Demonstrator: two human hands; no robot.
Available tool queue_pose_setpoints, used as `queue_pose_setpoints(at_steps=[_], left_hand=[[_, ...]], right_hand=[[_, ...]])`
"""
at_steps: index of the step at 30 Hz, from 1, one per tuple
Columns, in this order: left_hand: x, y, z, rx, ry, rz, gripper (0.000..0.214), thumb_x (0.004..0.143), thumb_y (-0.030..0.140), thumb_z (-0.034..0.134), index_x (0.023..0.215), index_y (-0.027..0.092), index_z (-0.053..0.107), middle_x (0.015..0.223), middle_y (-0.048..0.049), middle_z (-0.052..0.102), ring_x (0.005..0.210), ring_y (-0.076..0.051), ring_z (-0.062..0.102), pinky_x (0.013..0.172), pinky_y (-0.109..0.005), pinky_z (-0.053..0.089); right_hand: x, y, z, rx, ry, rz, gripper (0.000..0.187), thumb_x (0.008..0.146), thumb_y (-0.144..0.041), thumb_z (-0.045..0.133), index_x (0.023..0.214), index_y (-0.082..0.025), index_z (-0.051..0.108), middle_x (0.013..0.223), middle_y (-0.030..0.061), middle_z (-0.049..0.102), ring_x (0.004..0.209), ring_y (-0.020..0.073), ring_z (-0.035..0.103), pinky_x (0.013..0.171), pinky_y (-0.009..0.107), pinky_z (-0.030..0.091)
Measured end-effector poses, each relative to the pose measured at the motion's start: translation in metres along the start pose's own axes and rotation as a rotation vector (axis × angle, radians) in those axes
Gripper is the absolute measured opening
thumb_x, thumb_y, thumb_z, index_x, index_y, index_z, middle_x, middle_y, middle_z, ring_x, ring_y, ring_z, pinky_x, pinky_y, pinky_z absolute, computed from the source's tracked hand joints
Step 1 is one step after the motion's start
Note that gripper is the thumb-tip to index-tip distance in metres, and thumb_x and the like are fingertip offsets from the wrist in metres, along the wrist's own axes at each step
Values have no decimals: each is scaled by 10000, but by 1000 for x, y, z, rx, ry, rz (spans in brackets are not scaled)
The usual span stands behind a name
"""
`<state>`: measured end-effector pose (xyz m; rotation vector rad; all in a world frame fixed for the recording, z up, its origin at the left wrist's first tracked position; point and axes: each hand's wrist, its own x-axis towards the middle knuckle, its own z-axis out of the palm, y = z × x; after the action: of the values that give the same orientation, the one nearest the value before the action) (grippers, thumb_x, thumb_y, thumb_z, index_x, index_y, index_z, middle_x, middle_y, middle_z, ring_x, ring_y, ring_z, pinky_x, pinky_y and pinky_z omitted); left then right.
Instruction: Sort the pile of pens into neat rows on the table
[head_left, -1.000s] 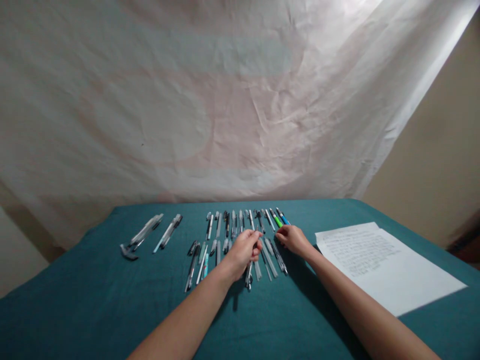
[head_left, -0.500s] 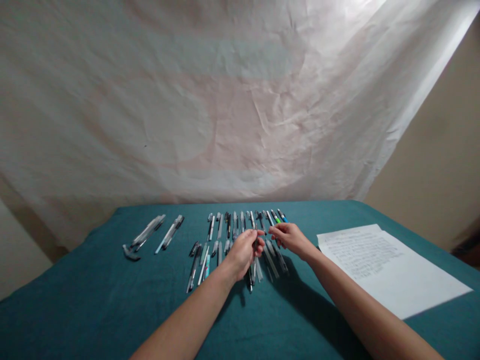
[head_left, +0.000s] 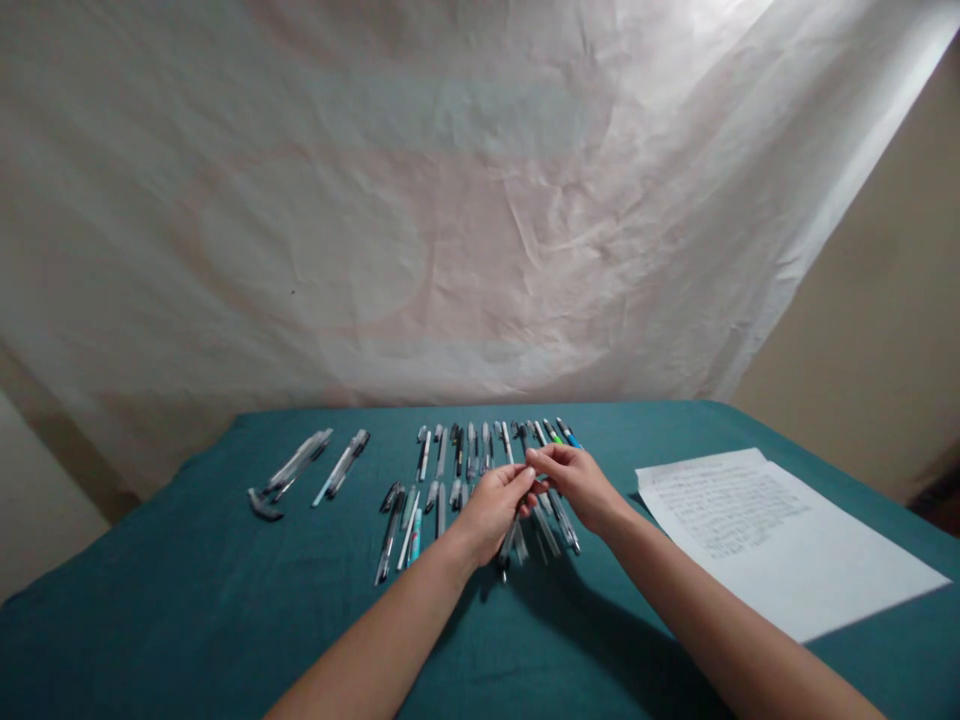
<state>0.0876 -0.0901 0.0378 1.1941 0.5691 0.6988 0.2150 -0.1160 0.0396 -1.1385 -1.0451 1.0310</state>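
My left hand (head_left: 496,508) is closed around a dark pen (head_left: 508,550), whose tip points down toward me below the fingers. Thumb and fingers of my right hand (head_left: 576,482) pinch together right at the left hand's fingertips; whatever lies between them is too small and hidden to make out. Under and around both hands lie several pens in two rows. To the left in the near row are a black pen (head_left: 388,535) and a turquoise pen (head_left: 415,537). A clear pen (head_left: 564,522) rests just below the right hand. Part of the near row is covered by my hands.
Two small bundles of pens, one farther left (head_left: 298,462) and one nearer (head_left: 345,467), lie on the green cloth (head_left: 187,600), beside a dark curved piece (head_left: 264,505). Written paper sheets (head_left: 817,560) lie at right. A pale sheet (head_left: 480,200) hangs behind.
My hands have come together: the right hand moved slightly left and its fingertips now meet the left hand's. The left hand shifted a little right with the pen.
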Motion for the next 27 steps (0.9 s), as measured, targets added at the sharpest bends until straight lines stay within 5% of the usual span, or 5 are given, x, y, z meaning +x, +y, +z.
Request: queue_pose_setpoints(at_steps=[7,16,23,27], left_hand=[[-1,-5,-5,182,66,-15,301,668,380,583,789,118,498,636,4,531,510,-56,459,480,-189,336],[-2,-5,-3,45,-9,-111,308,734,410,495,794,108,517,669,-18,548,506,-49,481,466,-176,338],[0,-9,-5,51,-31,-145,314,724,423,504,773,113,522,663,-19,557,500,-49,481,480,-182,344],[-1,-9,-5,29,-26,-171,306,738,407,491,781,106,524,650,-19,549,495,-49,479,478,-181,342]], right_hand=[[10,4,-15,140,107,111,282,585,-382,672,708,-130,639,680,12,571,591,76,469,506,184,345],[11,4,-23,227,-47,199,297,655,-393,618,834,-157,646,910,58,609,688,101,537,566,205,405],[13,10,-24,124,36,199,230,608,-349,672,665,-135,609,654,9,567,610,83,513,505,173,387],[13,6,-27,212,-57,215,207,614,-277,673,766,-141,640,787,34,606,647,83,525,557,182,407]])
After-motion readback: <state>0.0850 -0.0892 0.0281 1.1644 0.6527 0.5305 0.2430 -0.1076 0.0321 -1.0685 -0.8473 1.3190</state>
